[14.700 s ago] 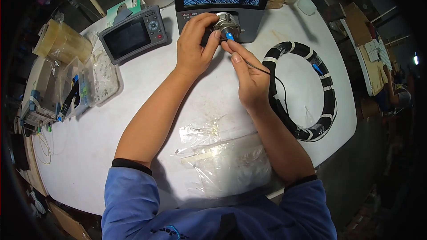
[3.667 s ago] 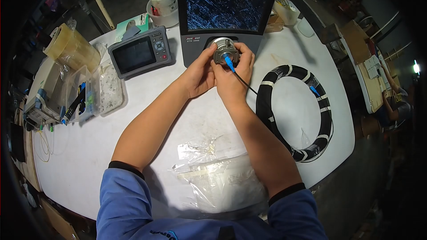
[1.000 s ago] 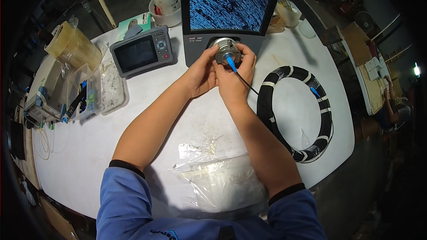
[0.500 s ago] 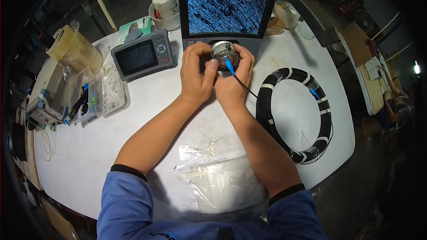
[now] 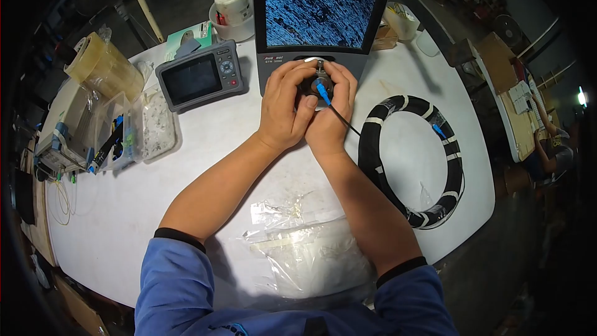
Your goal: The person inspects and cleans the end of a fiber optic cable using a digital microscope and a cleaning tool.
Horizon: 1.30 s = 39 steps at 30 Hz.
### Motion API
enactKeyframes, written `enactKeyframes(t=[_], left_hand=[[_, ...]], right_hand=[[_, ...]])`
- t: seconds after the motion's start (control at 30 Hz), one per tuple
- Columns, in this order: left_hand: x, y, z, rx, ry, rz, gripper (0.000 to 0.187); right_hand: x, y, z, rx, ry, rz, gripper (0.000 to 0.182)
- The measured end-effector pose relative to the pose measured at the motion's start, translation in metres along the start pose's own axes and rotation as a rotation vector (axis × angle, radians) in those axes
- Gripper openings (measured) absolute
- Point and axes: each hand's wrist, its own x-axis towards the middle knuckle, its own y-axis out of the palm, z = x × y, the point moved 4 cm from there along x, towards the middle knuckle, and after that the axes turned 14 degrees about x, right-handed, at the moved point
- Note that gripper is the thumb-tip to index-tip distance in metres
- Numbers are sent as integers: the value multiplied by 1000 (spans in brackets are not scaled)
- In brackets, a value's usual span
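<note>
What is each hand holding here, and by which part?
Both hands grip the round metal fitting under the screen: left hand around its left side, right hand at the blue plug.

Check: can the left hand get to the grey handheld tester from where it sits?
Probably yes. The left hand is on the metal fixture, and the handheld tester lies just to its left on the table, with bare tabletop between them.

Blue sleeves pushed up above both elbows, each ending in a black ribbed cuff. Forearms bare; left hand (image 5: pixel 283 112) and right hand (image 5: pixel 329 121) ungloved. Small lighter-blue logo on chest fabric at bottom edge.
</note>
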Motion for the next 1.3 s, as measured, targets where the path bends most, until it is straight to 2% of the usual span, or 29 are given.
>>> enactKeyframes(t=[0.83, 0.93, 1.0, 1.3], left_hand=[[1, 1, -4, 30, 49, -45, 35], [-1, 2, -1, 4, 34, -39, 36], [-2, 3, 1, -35, -47, -25, 39], [-2, 4, 1, -18, -69, 27, 40]], right_hand=[[6, 0, -1, 18, 109, -7, 42], [5, 0, -3, -7, 84, -9, 46], [4, 1, -3, -39, 41, -15, 48], [2, 1, -8, -67, 133, -52, 50]])
